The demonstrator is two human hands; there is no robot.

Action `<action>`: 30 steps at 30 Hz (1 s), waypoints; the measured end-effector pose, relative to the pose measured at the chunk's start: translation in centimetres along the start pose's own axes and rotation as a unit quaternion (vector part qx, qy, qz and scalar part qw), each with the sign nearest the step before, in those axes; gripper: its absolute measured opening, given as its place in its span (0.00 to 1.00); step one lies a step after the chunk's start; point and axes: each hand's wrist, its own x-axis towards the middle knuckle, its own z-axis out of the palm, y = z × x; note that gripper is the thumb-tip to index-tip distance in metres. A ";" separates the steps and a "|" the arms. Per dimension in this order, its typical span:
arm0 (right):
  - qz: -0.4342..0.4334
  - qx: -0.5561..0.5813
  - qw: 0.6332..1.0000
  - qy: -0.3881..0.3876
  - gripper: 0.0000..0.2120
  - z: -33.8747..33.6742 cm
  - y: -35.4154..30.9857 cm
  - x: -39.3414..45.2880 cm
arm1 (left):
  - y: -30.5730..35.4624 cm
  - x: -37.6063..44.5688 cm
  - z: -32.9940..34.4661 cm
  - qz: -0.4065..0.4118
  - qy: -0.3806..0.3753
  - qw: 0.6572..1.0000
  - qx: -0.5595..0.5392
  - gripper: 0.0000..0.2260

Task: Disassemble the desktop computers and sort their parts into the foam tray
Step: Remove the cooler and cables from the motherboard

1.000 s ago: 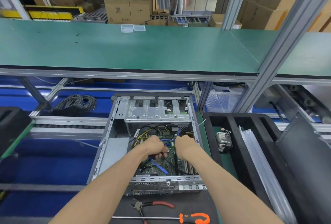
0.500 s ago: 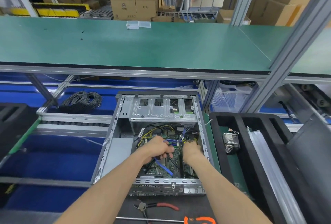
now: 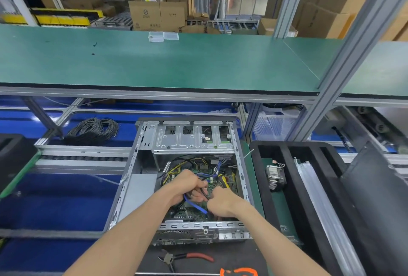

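An open desktop computer case [image 3: 132,178] lies on its side in front of me, its motherboard [image 3: 229,184] and a tangle of yellow, black and blue cables exposed. My left hand [image 3: 189,185] is curled round a bundle of black and blue cables [image 3: 194,204] over the board. My right hand [image 3: 223,204] is curled close beside it, low over the board; what it grips is hidden. A yellow-and-black tool handle [image 3: 223,181] lies inside the case behind my hands. The black foam tray [image 3: 293,187] stands to the right with a heatsink [image 3: 274,176] in one slot.
Red-handled pliers [image 3: 187,258] and an orange-handled screwdriver [image 3: 238,272] lie on the mat at the near edge. A coil of black cable [image 3: 92,130] sits at the back left. A green shelf [image 3: 154,63] overhangs the bench. A dark panel [image 3: 375,198] leans on the tray's right side.
My right hand has pulled back from the far right of the board towards me and now sits next to my left hand. The left hand keeps its hold on the cables.
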 end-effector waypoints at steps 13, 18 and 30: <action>0.068 0.255 0.952 0.154 0.12 0.2 -0.1 1.0 | 1.5 -0.7 0.1 0.151 0.083 0.957 0.232 0.09; 0.067 0.506 0.825 0.242 0.16 -0.3 -0.4 3.0 | 2.2 -0.8 0.4 0.176 0.022 0.960 0.217 0.07; 0.076 0.542 0.760 0.351 0.12 -0.6 -1.4 5.8 | 1.7 -1.5 2.0 0.147 -0.051 0.970 0.189 0.15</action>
